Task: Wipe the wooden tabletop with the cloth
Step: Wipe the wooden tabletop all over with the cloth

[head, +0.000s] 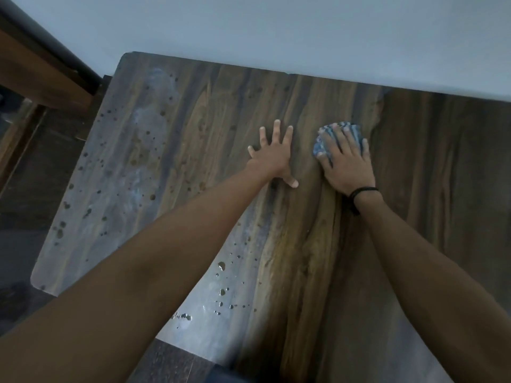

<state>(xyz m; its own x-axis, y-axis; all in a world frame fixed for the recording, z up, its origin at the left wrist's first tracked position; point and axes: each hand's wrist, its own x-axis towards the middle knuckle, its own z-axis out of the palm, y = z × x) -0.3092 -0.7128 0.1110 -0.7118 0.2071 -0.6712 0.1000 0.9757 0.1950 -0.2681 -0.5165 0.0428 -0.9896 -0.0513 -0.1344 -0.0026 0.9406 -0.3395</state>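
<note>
Pressing the cloth to the tabletop under the spread right hand, a person is bracing with the flat, empty left hand.

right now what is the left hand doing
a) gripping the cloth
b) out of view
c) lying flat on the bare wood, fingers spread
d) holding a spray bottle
c: the left hand lies flat with spread fingers on the bare wooden tabletop, while the blue cloth sits under the right hand, which presses on it.
</note>
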